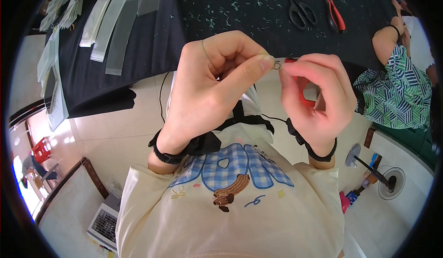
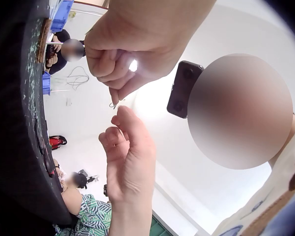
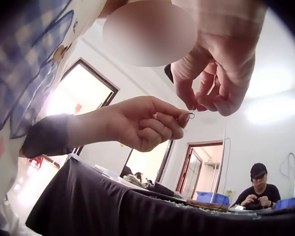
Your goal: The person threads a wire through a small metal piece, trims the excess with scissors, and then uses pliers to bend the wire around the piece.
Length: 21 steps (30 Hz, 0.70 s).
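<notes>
In the head view my left hand (image 1: 212, 80) pinches a thin dark thread between thumb and index finger. A small loop of this thread (image 1: 277, 65) sticks out past the fingertips. A strand of it also runs across the left index finger. My right hand (image 1: 318, 89) meets the loop from the other side, thumb and index fingertips brought together right at it; the very end of the thread is hidden there. From the right wrist view, the loop (image 3: 191, 116) stands out beside the left thumb, just under the right fingertips. Both hands are held up in front of the body.
A black-covered table (image 1: 194, 36) lies ahead, strewn with green thread scraps. On it are black scissors (image 1: 300, 16), red-handled pliers (image 1: 337, 18) and clear plastic strips (image 1: 108, 36). A person in patterned green clothing (image 1: 397, 92) sits at the right; another person (image 3: 258, 189) sits across.
</notes>
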Each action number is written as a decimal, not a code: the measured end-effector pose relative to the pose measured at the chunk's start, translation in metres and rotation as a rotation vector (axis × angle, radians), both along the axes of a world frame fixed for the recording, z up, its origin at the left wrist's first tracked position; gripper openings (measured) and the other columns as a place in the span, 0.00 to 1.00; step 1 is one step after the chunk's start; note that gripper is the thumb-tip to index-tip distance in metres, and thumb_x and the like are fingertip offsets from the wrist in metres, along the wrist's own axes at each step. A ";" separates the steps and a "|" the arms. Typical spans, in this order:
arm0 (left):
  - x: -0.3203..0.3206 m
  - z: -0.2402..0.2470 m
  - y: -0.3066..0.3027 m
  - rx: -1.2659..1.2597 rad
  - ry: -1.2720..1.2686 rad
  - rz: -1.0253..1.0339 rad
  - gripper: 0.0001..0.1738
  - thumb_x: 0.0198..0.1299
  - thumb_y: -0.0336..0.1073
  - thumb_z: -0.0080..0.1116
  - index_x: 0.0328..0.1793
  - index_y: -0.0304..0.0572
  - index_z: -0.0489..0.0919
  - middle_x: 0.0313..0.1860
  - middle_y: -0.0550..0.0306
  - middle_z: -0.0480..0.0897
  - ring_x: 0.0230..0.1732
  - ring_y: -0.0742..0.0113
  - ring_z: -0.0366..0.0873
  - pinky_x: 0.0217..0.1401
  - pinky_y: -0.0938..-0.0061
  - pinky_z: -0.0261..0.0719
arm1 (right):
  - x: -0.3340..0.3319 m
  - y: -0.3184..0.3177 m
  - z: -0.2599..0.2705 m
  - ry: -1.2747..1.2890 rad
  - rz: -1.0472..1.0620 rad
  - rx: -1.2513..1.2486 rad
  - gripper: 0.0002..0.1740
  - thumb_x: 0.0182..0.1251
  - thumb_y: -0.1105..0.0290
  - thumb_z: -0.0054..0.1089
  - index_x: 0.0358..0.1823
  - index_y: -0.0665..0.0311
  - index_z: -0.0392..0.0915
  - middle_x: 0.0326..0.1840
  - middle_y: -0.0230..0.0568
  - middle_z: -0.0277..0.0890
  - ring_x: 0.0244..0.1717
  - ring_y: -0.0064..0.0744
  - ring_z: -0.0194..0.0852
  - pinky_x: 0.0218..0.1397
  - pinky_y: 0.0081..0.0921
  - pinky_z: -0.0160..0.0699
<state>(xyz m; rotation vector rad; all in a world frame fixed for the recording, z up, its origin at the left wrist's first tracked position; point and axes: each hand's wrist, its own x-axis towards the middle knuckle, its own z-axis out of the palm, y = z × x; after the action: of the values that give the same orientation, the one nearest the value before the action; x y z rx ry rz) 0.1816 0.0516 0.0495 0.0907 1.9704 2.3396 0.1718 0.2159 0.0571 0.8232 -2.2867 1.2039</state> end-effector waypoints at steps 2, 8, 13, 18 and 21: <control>0.000 0.000 0.000 -0.008 0.003 0.002 0.05 0.56 0.27 0.57 0.31 0.31 0.78 0.20 0.68 0.74 0.20 0.89 0.60 0.19 0.88 0.53 | 0.000 0.000 0.000 -0.050 -0.001 -0.031 0.15 0.40 0.86 0.65 0.33 0.65 0.78 0.31 0.36 0.73 0.22 0.20 0.68 0.20 0.14 0.65; 0.002 0.007 -0.003 -0.075 -0.043 -0.045 0.04 0.56 0.26 0.57 0.33 0.31 0.78 0.26 0.62 0.78 0.25 0.85 0.67 0.27 0.89 0.60 | 0.003 0.002 0.008 -0.194 0.026 -0.003 0.12 0.48 0.89 0.59 0.35 0.72 0.76 0.35 0.40 0.72 0.27 0.19 0.70 0.28 0.13 0.66; 0.002 0.008 -0.003 -0.083 -0.044 -0.055 0.03 0.56 0.25 0.57 0.33 0.30 0.78 0.26 0.63 0.77 0.25 0.86 0.65 0.25 0.89 0.59 | 0.002 0.000 0.012 -0.222 0.043 0.009 0.11 0.49 0.89 0.59 0.35 0.72 0.77 0.34 0.39 0.73 0.26 0.19 0.70 0.27 0.13 0.65; 0.003 0.008 -0.003 -0.108 -0.041 -0.065 0.03 0.55 0.24 0.57 0.33 0.31 0.79 0.25 0.64 0.77 0.24 0.86 0.65 0.24 0.89 0.57 | 0.000 0.001 0.013 -0.223 0.055 0.052 0.11 0.47 0.89 0.59 0.33 0.70 0.76 0.31 0.36 0.73 0.24 0.18 0.68 0.25 0.13 0.64; 0.004 0.007 -0.003 -0.111 -0.033 -0.069 0.03 0.55 0.24 0.57 0.32 0.30 0.79 0.25 0.64 0.76 0.24 0.86 0.65 0.24 0.89 0.57 | -0.002 0.002 0.014 -0.241 0.080 0.061 0.11 0.46 0.89 0.58 0.32 0.69 0.75 0.31 0.36 0.73 0.24 0.17 0.66 0.26 0.13 0.63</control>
<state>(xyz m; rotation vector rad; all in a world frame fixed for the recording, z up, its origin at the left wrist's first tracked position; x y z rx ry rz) 0.1852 0.0489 0.0569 0.1099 2.0420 2.1715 0.1694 0.2180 0.0712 0.8386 -2.5145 1.3393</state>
